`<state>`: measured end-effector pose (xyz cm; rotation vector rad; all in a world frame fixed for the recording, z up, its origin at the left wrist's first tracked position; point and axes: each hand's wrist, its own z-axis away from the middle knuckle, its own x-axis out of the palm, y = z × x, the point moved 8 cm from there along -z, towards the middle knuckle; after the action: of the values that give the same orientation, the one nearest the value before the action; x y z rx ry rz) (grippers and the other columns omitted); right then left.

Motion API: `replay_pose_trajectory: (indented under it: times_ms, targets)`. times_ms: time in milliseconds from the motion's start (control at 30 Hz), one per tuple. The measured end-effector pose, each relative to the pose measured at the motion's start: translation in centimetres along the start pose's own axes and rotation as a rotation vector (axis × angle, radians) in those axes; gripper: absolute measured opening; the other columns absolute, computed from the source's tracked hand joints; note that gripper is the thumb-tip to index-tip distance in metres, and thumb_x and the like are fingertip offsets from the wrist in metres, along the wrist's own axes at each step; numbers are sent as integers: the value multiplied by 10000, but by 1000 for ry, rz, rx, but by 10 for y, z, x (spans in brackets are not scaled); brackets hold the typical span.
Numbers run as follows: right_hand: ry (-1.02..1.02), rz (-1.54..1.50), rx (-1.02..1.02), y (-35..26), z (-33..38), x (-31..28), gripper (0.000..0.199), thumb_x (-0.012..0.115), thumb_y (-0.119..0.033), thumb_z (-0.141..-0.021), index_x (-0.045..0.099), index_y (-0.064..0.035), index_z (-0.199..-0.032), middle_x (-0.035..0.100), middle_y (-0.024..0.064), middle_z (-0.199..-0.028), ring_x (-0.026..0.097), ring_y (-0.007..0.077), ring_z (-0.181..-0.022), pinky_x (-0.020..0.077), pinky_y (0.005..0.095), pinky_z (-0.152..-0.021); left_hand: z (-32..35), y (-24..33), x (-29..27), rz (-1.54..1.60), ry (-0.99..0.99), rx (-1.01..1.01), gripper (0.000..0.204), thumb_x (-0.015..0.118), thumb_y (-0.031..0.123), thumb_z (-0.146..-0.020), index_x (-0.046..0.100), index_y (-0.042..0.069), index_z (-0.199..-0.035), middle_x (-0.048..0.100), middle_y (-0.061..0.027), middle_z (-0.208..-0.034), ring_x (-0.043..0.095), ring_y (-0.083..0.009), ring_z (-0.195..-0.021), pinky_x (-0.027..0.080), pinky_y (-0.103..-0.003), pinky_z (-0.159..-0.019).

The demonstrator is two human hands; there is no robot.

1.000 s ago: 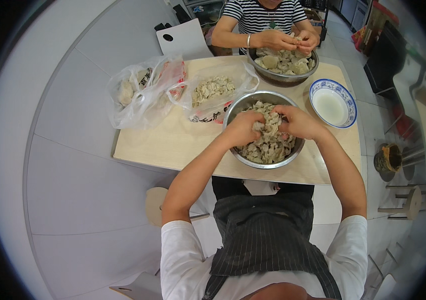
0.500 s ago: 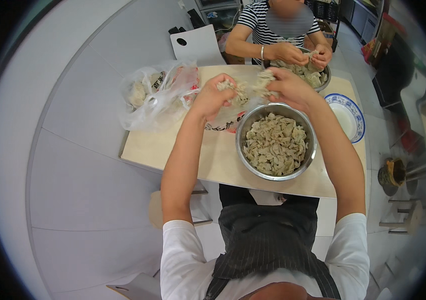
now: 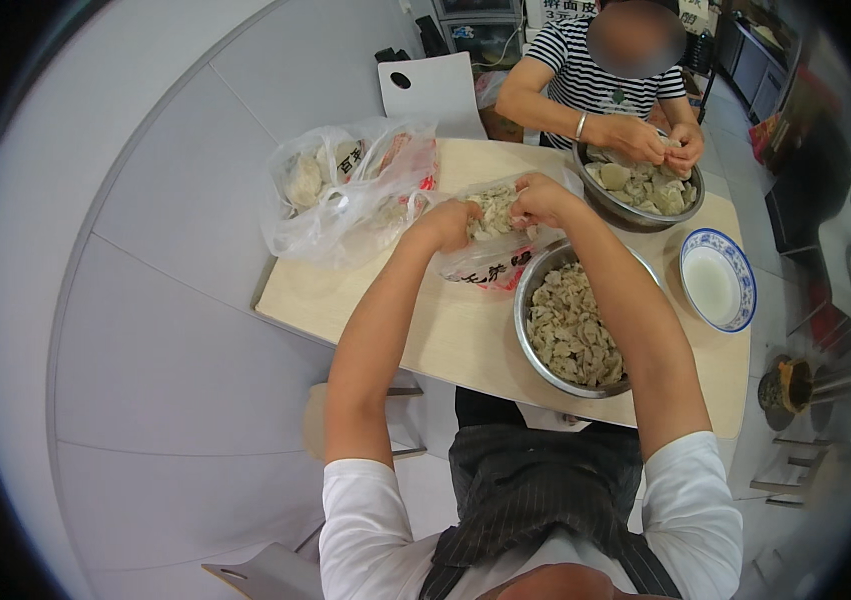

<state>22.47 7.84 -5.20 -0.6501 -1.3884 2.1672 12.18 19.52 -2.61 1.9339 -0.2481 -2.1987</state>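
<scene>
Both my hands reach forward into a clear plastic bag [image 3: 486, 262] with red and black print, lying on the table. Between them lies a heap of pale torn pieces [image 3: 492, 212]. My left hand [image 3: 453, 224] dips in at the heap's left side, its fingertips hidden. At the right side, my right hand [image 3: 544, 200] curls its fingers in against the pieces; what they grip, if anything, is hidden. Beneath my right forearm stands a steel bowl [image 3: 530, 352] full of similar pale pieces [image 3: 572, 325], partly covered by that arm.
Across the table [image 3: 346, 300], a person in a striped shirt [image 3: 601, 85] handles pieces over another steel bowl [image 3: 646, 220]. A white dish with a blue patterned rim [image 3: 718, 275] sits at the right. A bulging plastic bag [image 3: 321, 225] lies at the left; a chair [image 3: 433, 95] stands behind.
My hands, earlier raised with pale pieces in both, have come down into the bag and closer to its heap. The view has shifted, so the table sits lower and further right.
</scene>
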Motion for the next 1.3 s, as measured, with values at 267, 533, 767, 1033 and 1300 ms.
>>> replay_pose_trajectory:
  times_ms: [267,533,767,1033,1300]
  targets:
    - [26,466,5,2,16,-4,578,725,28,-688,564,-7,-1242,671,190,-1002,676,303,-944,567,389,-739,0,3,15,32,-23,1,454,776,161,-706,654,111,-1141,696,-184,-1004,662,-352,-951,524,-426,-830]
    - [91,1184,-233,-6,39,3,343,770,-129,-688,707,-12,-1005,696,212,-1018,673,355,-961,549,422,-836,4,21,11,-113,40,-173,319,753,232,-749,686,118,-1039,702,-154,-954,667,-343,-933,531,-453,-794]
    - [255,724,-511,-60,139,-33,175,666,-86,-768,706,-33,-929,703,184,-850,686,338,-817,544,397,-763,25,46,-12,63,436,-29,260,730,141,-763,671,76,-1007,673,-146,-966,660,-347,-871,531,-465,-786]
    - [26,1154,-259,38,216,-40,499,733,-128,-739,622,-60,-1221,537,217,-1285,593,388,-1095,486,454,-922,67,199,24,174,224,570,497,773,100,-737,584,96,-1196,503,-190,-1327,602,-355,-1041,491,-449,-901]
    - [109,1081,-188,60,224,-54,421,694,-50,-738,641,-48,-1156,516,227,-1256,636,407,-959,527,432,-846,27,188,72,132,-124,364,421,795,96,-699,589,97,-1066,535,-168,-1118,598,-373,-969,491,-449,-853]
